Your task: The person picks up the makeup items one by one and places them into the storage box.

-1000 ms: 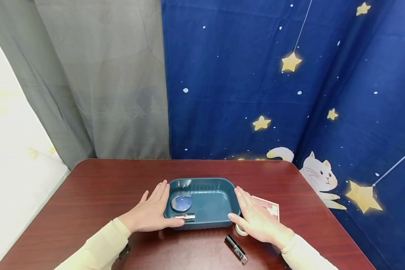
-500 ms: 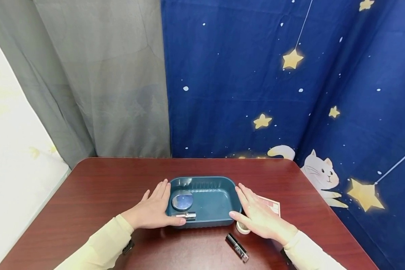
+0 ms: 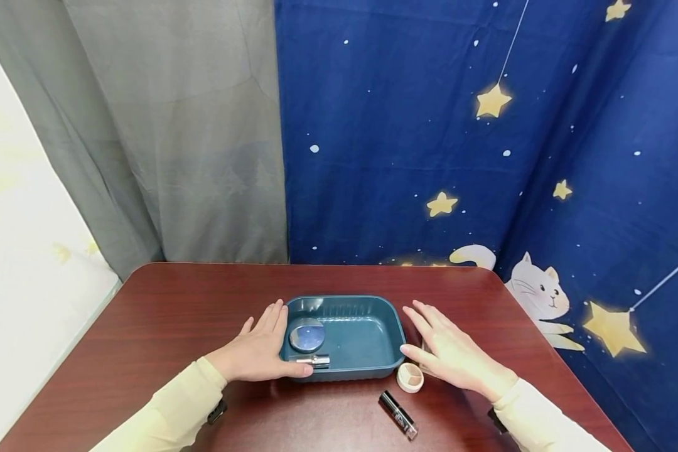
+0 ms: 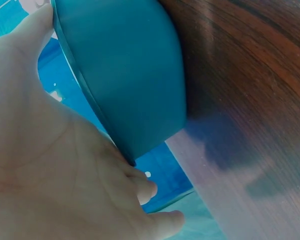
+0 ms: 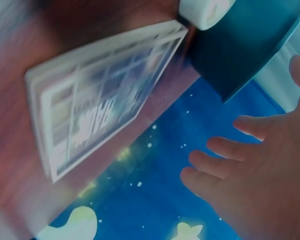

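A dark teal plastic basin [image 3: 358,342] stands on the table. Inside its left part lie a round, shiny-lidded compact [image 3: 307,334] and a silver-and-clear tube [image 3: 319,361], partly covered by my left thumb. My left hand [image 3: 254,353] rests against the basin's left rim with fingers extended, thumb along the front edge. Just off the basin's right side, my right hand [image 3: 457,351] hovers with spread fingers and holds nothing. Beneath it, mostly hidden in the head view, is a flat square makeup palette [image 5: 105,102]. A round three-colour pot [image 3: 410,378] sits at the basin's front right corner.
A black tube with a clear end [image 3: 398,414] lies near the front of the reddish-brown table [image 3: 203,295]. Behind the table hang a grey curtain [image 3: 203,157] and a blue curtain [image 3: 373,125] printed with stars and a white cat.
My right hand has come away from the basin's right side and shifted right, over the palette, uncovering the three-colour pot. My left hand stays against the basin.
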A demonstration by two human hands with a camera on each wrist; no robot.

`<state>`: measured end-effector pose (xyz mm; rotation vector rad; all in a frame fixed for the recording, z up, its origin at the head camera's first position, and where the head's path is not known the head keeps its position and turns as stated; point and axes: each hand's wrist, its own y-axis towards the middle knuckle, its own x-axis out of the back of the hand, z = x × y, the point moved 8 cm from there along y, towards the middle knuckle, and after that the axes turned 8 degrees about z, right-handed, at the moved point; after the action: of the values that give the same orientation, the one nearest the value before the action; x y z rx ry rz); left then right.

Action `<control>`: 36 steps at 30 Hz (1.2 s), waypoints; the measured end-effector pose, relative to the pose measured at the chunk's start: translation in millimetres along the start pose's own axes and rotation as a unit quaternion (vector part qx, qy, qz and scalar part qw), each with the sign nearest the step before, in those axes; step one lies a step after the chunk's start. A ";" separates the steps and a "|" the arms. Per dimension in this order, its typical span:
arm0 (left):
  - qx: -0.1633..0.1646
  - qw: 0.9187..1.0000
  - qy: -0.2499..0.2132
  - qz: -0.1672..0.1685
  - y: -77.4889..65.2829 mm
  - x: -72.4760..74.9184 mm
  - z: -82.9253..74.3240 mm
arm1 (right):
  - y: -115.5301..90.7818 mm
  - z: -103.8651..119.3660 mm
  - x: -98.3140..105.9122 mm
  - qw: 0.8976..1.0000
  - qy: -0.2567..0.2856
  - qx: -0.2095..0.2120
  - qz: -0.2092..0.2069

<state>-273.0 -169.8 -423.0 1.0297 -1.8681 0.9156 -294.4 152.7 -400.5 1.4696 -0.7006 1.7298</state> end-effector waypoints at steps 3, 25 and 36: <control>0.000 1.000 -0.001 0.003 0.4 -0.2 -1.1 | -2.8 -3.7 2.6 1.000 -0.017 0.008 -0.003; 0.004 1.000 0.007 0.011 0.2 3.4 -3.1 | -20.5 -48.9 9.8 0.999 -0.047 0.014 0.015; 0.000 1.000 0.007 0.013 0.4 1.5 -3.8 | -21.4 -67.6 -0.8 0.998 -0.028 -0.010 0.060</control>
<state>-272.7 -166.9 -420.2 1.0005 -1.8738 0.9357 -315.4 218.7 -415.5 1.4938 -0.8490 1.7730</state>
